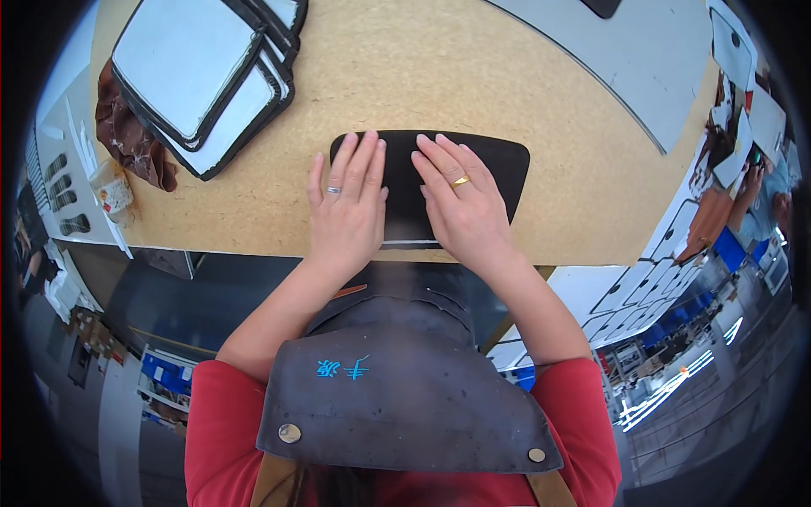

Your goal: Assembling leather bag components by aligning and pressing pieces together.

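In the head view we are looking down at a black rounded panel (pixel 473 165) lying flat near the front edge of the tabletop (pixel 524 93), its long axis running left to right across us. We are pressing both hands on it: the left hand (pixel 346 207) is resting palm down over the panel's left part, the right hand (pixel 460 203) over its middle, and the right end is sticking out bare beyond the right hand. The fingers (pixel 359 160) of both hands are lying stretched and slightly spread, pointing away from us, gripping nothing. The panel is sitting directly under them, so neither hand is nearer. A stack of dark-rimmed grey panels (pixel 203 76) is lying well apart at the far left, beside a brown cloth (pixel 127 135).
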Available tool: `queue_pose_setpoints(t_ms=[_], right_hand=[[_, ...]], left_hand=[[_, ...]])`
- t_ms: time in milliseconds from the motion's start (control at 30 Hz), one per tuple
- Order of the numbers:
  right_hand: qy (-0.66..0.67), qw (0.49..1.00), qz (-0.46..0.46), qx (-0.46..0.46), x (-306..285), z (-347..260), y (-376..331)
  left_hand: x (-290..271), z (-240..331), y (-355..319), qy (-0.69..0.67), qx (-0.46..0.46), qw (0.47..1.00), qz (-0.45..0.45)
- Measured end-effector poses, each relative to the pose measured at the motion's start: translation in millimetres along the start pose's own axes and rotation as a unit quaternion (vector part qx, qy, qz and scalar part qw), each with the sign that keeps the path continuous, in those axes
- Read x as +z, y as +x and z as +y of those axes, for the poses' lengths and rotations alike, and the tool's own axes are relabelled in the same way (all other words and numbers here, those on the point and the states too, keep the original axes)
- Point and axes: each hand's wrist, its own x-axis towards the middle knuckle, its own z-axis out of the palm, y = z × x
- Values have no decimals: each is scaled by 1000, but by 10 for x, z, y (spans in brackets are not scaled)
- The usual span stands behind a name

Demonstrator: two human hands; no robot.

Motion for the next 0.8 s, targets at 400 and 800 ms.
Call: queue_pose_setpoints(t_ms=[400,800], right_hand=[[-102,984,-140,-29,12,153,-55],[-161,977,-135,38,-266,492,-317]], left_hand=[[72,0,48,60,31,997,-25],[0,102,151,-8,11,1000,-25]])
